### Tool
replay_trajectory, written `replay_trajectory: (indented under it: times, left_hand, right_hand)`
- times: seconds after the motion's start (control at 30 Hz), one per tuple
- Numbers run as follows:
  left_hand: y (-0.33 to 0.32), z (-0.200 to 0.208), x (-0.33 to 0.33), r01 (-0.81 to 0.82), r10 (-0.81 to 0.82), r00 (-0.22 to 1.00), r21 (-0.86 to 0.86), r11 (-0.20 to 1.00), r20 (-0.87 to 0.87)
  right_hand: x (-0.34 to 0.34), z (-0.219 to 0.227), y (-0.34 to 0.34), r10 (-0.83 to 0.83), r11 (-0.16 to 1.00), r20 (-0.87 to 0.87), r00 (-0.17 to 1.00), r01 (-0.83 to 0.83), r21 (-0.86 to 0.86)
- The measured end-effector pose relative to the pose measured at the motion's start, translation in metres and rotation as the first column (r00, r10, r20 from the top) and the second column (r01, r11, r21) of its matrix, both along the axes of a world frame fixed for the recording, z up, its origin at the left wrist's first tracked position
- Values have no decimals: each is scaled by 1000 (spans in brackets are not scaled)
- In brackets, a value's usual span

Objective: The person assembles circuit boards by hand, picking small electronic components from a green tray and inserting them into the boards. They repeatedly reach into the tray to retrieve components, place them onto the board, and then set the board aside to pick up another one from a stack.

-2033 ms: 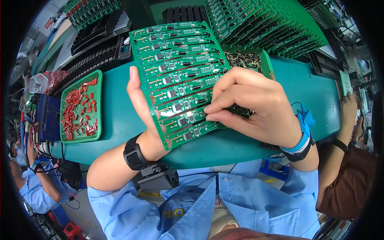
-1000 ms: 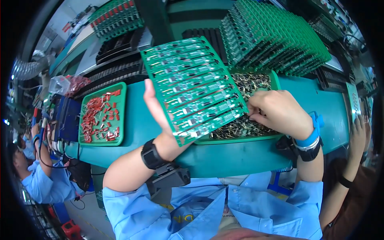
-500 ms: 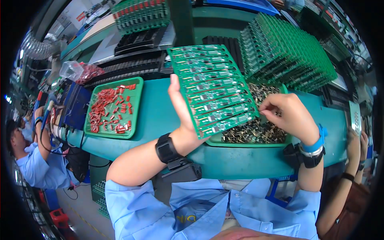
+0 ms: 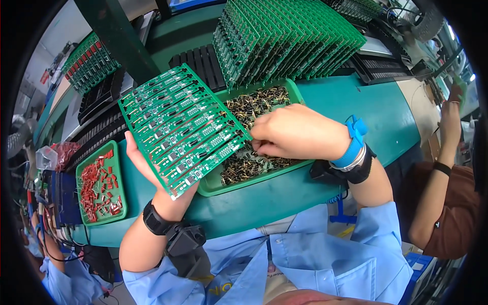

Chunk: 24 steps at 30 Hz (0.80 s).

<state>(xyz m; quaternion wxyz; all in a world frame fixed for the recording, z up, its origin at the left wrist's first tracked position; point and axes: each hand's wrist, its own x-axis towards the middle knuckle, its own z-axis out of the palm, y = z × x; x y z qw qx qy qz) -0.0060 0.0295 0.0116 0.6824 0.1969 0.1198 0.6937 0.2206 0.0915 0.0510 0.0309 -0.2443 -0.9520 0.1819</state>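
My left hand (image 4: pixel 144 160) grips a green circuit board panel (image 4: pixel 184 124) by its lower left edge, with the thumb along the side. The panel is tilted, and rows of black chips and gold leads face up. Under and beside it lies a green tray (image 4: pixel 223 188) of small dark parts with gold-coloured leads (image 4: pixel 260 101). My right hand (image 4: pixel 297 133) is above the middle of this tray, close to the panel's right corner. Its fingers are curled and pinched together; whatever is between them is hidden.
A second green tray (image 4: pixel 123 195) with red two-legged components (image 4: pixel 96 188) stands at left. Behind stands a row of upright green boards (image 4: pixel 284 43) in a black rack. More boards with red parts (image 4: pixel 91 61) stand far left, past a dark green post (image 4: pixel 114 38). A person's arm (image 4: pixel 432 203) is at right.
The view has swung, so the trays and boards sit further left. My right hand has moved down among the small parts, its fingers more curled. My left hand still holds the panel.
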Motion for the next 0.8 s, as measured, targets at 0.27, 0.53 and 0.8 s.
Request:
replay_trajectory:
  times: [0.27, 0.53, 0.8]
  left_hand:
    - [1, -6, -2, 22, -22, 1000, 23, 999, -15]
    - [2, -10, -5, 30, -27, 993, -29, 999, 115]
    - [-2, -3, 8, 5, -7, 1000, -87, 996, -23]
  right_hand:
    - [7, -3, 11, -9, 988, -338, 941, 60, 140]
    - [-7, 8, -1, -9, 992, -606, 795, 84, 96]
    - [-23, 5, -35, 19, 999, -623, 782, -34, -13]
